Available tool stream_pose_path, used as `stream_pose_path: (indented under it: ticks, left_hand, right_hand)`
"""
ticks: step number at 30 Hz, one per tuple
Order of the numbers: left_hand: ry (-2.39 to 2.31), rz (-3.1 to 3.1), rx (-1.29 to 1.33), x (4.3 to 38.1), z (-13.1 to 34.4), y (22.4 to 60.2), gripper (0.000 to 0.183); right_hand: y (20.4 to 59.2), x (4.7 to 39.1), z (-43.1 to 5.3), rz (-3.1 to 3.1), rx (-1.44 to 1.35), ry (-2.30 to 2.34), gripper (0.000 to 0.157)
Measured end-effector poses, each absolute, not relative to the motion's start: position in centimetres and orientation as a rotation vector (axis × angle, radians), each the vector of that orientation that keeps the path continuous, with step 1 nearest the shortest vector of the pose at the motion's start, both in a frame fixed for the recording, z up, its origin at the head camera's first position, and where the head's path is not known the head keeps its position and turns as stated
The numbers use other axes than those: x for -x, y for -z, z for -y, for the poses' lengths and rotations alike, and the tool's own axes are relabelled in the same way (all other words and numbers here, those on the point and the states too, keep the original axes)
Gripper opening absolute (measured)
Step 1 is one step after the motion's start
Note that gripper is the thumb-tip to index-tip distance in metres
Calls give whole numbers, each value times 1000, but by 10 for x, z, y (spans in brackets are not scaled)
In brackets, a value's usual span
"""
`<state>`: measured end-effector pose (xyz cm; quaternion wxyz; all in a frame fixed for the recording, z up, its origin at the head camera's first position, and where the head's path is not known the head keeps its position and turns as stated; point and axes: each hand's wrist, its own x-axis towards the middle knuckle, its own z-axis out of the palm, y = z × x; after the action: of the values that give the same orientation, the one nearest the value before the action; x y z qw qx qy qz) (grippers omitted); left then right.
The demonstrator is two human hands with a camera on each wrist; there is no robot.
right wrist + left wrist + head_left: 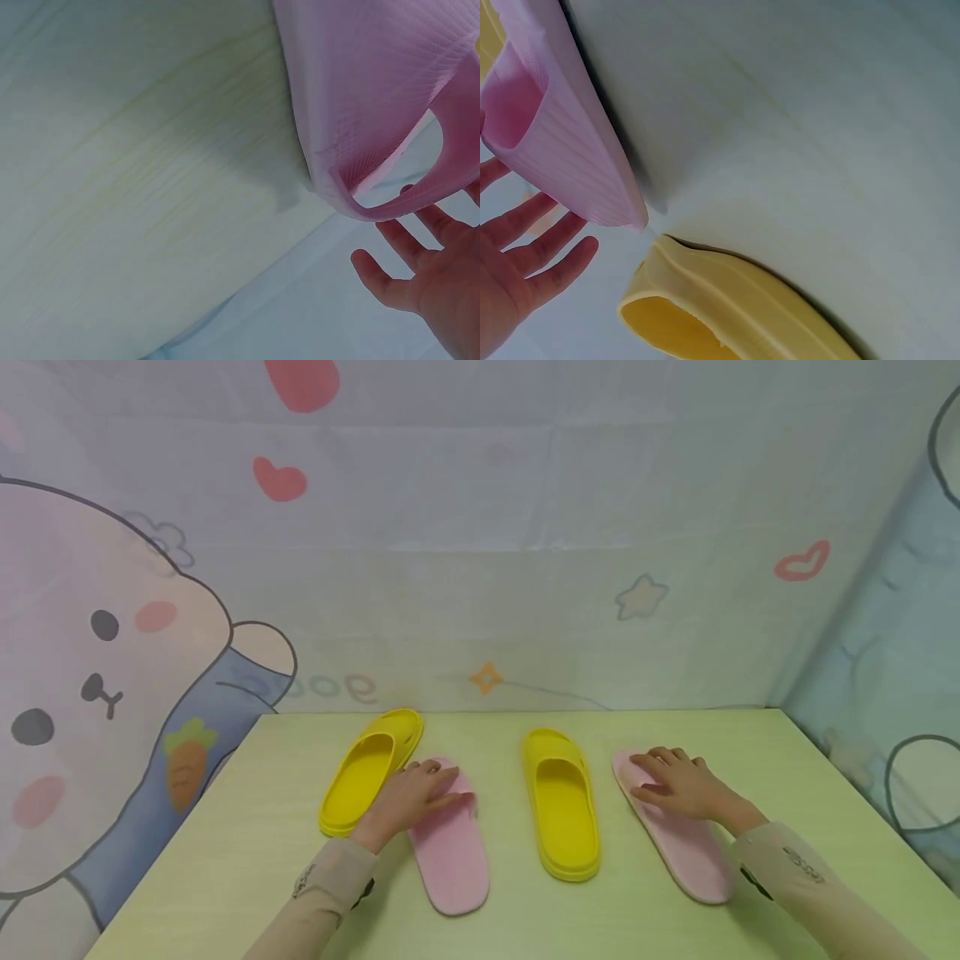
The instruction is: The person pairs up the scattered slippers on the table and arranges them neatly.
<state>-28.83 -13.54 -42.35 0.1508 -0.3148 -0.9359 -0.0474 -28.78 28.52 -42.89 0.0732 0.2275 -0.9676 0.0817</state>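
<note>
Two pink slippers lie on the table, one under each hand. My left hand (408, 797) reaches over the toe end of the left pink slipper (453, 868), its fingers spread at the strap. In the left wrist view those fingers extend loosely beside the ribbed pink strap (577, 165). Over the front of the right pink slipper (697, 860) is my right hand (682, 787). The right wrist view has its fingertips right at the edge of the pink strap (457, 161), fingers apart and only slightly bent.
A yellow slipper (360, 785) lies tilted to the left of my left hand. Another yellow slipper (566, 831) sits between the two pink ones. Beneath them is a pale wooden table (517, 927). A printed cloth (480, 527) hangs behind its back edge.
</note>
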Motion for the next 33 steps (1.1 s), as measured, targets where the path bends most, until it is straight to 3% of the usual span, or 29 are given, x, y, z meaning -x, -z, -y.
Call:
stream_pose_path:
  ticks: [17,33]
  left_hand:
    - [94,2528,991,282,115,404,35]
    - [122,2407,1125,277,44,380,31]
  right_hand:
    - [423,274,-285,2829,-720,-223,50]
    - [419,263,-295,2808,-687,-191,50]
